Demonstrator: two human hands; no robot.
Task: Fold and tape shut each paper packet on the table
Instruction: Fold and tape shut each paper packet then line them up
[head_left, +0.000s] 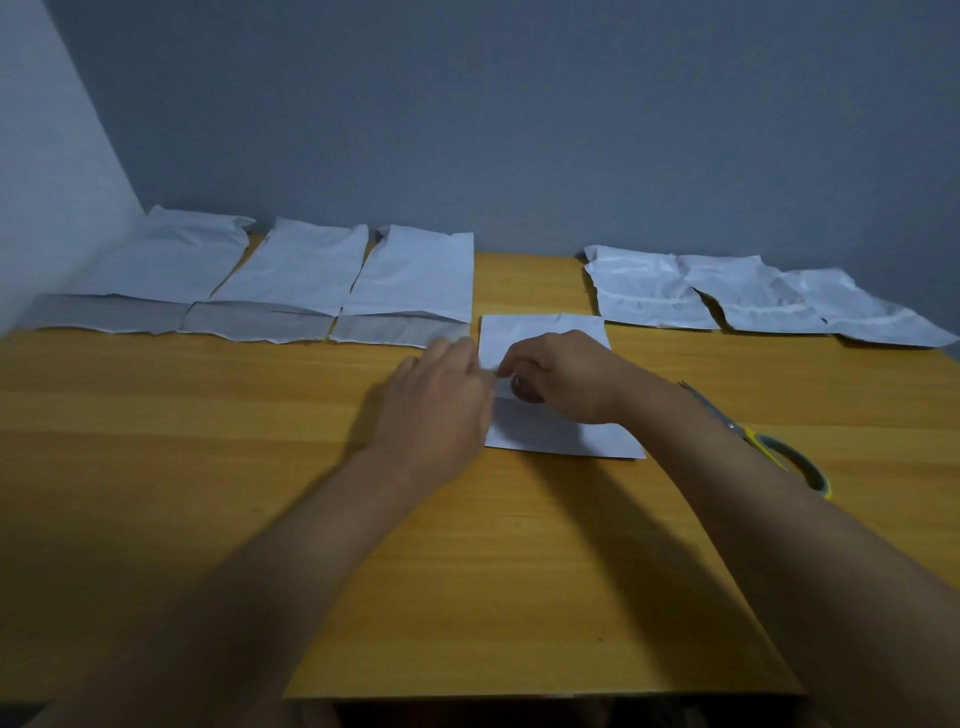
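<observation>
Both hands on flat white paper packet (545, 384) mid wooden desk (208, 415): left hand (441, 389) fingers flat, right hand (561, 374) pinching its fold; three unfolded packets (291, 280) back-left, three crinkled taped ones (737, 293) back-right.

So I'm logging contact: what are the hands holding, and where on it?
The right hand pinches something small at the middle fold of the packet; what it is cannot be told. The left hand lies flat at the packet's left edge.
</observation>
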